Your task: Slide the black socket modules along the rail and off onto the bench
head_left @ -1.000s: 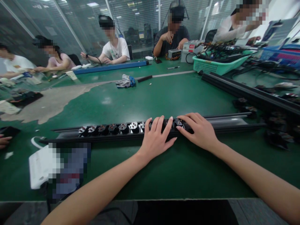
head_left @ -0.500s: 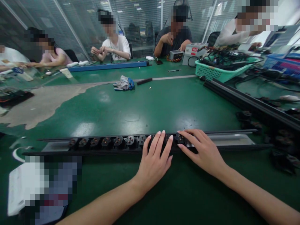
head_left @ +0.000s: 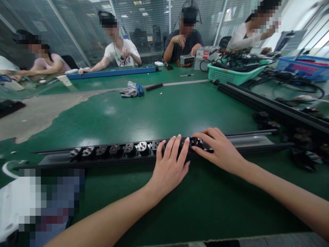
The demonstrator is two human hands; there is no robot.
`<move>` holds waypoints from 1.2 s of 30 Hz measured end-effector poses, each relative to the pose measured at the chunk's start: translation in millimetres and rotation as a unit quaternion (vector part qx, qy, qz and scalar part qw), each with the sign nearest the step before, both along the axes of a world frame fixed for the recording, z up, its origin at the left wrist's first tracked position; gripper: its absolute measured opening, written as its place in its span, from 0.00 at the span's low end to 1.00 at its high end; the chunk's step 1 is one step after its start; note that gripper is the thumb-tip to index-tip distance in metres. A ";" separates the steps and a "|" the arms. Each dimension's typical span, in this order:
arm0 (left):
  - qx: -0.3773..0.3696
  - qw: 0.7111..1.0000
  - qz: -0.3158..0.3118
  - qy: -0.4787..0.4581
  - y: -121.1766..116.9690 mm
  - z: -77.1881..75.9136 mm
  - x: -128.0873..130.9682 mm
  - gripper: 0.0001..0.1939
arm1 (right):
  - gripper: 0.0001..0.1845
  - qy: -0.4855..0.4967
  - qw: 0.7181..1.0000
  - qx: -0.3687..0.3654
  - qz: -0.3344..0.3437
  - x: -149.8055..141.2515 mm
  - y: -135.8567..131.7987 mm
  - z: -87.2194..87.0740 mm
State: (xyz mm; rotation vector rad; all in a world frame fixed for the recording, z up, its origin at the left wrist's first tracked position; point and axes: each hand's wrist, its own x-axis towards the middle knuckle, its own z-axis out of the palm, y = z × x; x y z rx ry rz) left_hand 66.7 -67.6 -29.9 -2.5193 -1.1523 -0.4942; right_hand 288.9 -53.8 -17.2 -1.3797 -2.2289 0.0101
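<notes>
A long black channel (head_left: pixel 253 141) lies across the table in front of me, with a row of black power sockets (head_left: pixel 128 148) seated along its middle. My left hand (head_left: pixel 168 171) rests over several of the sockets, its fingers stretched out and somewhat apart, hiding those beneath. Just right of it, my right hand (head_left: pixel 222 147) has its thumb and fingers around the end socket (head_left: pixel 197 141) of the row. That socket sits in or at the channel; its underside is hidden.
Loose black sockets (head_left: pixel 264 118) and another long black bar (head_left: pixel 246 97) lie at the right. Farther back are a green basket (head_left: pixel 226 74) of cables, a glove (head_left: pixel 132 90) and a blue bar (head_left: pixel 110 72). A phone-like object (head_left: pixel 59 206) lies at lower left. Co-workers sit opposite.
The view has shifted slightly, and the channel's left part looks tilted a little differently. My right hand stays at the end socket, with its fingers drawn closer together. A co-worker opposite has reached toward the blue bar.
</notes>
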 end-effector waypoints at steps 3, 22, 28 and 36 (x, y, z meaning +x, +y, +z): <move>-0.002 1.000 0.000 0.005 -0.4 0.7 0.4 0.33 | 0.21 0.001 1.000 0.002 0.006 2.2 1.7 -2.4; -0.008 1.000 0.007 0.011 1.1 5.8 8.2 0.32 | 0.22 -0.037 0.999 0.029 -0.005 -1.1 -1.8 -7.8; -0.016 1.000 0.001 0.008 2.8 4.6 9.1 0.33 | 0.22 -0.065 0.997 0.028 -0.002 -0.5 -0.5 -7.4; -0.011 1.000 -0.006 0.014 3.6 4.6 8.0 0.34 | 0.22 -0.058 0.998 0.030 -0.003 -1.3 -1.7 -5.6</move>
